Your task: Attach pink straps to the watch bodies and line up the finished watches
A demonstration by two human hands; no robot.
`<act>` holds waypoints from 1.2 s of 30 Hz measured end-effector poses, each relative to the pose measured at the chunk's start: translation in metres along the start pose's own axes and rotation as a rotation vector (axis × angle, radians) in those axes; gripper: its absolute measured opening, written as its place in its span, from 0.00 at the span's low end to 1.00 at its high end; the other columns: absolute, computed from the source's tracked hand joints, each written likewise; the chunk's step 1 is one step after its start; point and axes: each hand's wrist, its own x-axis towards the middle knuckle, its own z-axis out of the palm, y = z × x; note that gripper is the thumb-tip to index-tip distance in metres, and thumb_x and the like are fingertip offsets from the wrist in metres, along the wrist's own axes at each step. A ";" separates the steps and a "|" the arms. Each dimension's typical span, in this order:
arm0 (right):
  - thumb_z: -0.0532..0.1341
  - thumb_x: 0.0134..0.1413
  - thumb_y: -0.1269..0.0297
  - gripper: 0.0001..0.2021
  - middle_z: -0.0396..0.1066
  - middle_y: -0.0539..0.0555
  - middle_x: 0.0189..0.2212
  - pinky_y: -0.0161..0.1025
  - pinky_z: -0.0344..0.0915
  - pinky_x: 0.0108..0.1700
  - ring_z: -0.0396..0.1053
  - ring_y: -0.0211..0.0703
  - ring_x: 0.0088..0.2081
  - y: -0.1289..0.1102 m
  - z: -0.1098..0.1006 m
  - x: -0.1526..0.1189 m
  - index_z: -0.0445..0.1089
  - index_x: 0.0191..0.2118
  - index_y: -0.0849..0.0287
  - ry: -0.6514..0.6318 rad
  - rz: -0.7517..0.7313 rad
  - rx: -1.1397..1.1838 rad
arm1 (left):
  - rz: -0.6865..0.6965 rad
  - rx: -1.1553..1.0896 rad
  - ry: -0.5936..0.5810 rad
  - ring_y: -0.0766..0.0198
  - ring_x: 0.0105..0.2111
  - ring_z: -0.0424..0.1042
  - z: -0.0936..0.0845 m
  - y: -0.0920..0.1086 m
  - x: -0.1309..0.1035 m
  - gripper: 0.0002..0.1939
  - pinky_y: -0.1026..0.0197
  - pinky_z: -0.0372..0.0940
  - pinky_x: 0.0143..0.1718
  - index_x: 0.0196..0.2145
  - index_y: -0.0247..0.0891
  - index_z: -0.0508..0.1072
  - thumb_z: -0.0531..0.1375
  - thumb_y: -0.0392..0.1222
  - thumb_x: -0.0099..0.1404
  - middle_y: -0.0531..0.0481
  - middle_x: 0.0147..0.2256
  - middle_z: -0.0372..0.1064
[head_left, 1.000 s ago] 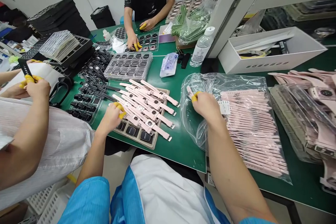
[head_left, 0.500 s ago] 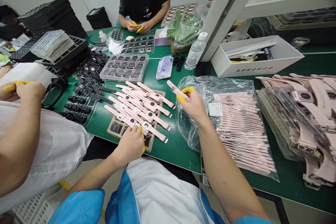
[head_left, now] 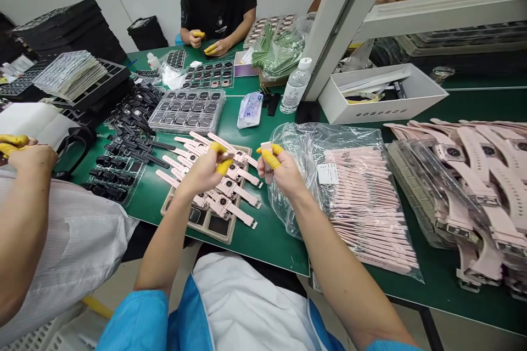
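My right hand [head_left: 280, 169], with yellow finger covers, is closed around a pink watch strap [head_left: 268, 163] held upright beside the clear bag. My left hand [head_left: 208, 167] hovers over the pink-strapped watches [head_left: 228, 186], its covered thumb and fingers bent toward each other; whether something small sits between them I cannot make out. The watches lie in slanting rows across a beige tray [head_left: 226, 237], whose near compartments show dark square watch faces. A clear bag of pink straps [head_left: 366, 203] lies right of my right hand.
Pink-strapped watches [head_left: 480, 164] are piled on trays at the right. Behind stand a bottle [head_left: 295, 86], a white box [head_left: 381, 101] and a tray stack [head_left: 187, 111]. Black straps [head_left: 134, 145] lie left. A person's arm [head_left: 24, 219] is close on the left; another person [head_left: 220, 11] sits opposite.
My left hand has risen from the tray's near edge and moved over the watches. My right hand has moved left and lower, turning the strap upright. The view has shifted slightly.
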 end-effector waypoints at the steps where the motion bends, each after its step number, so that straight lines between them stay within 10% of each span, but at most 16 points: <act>1: 0.70 0.52 0.36 0.26 0.66 0.45 0.23 0.36 0.57 0.21 0.63 0.38 0.22 0.003 0.003 0.000 0.66 0.40 0.52 -0.025 0.015 0.028 | 0.006 -0.051 0.049 0.57 0.40 0.77 0.011 -0.008 0.019 0.11 0.56 0.72 0.41 0.52 0.38 0.65 0.56 0.43 0.75 0.40 0.45 0.76; 9: 0.69 0.57 0.45 0.20 0.63 0.43 0.16 0.36 0.61 0.24 0.58 0.35 0.18 0.022 0.004 0.005 0.63 0.32 0.54 -0.210 0.128 0.126 | 0.305 -0.268 0.054 0.54 0.55 0.75 0.082 -0.051 0.067 0.24 0.50 0.71 0.58 0.59 0.38 0.71 0.55 0.32 0.66 0.40 0.54 0.76; 36: 0.69 0.54 0.56 0.16 0.52 0.41 0.13 0.31 0.47 0.17 0.46 0.30 0.14 0.026 0.000 0.011 0.64 0.27 0.57 -0.113 0.270 0.344 | 0.416 0.044 -0.022 0.52 0.58 0.70 0.067 -0.042 0.053 0.22 0.46 0.67 0.63 0.62 0.40 0.71 0.50 0.39 0.76 0.39 0.56 0.70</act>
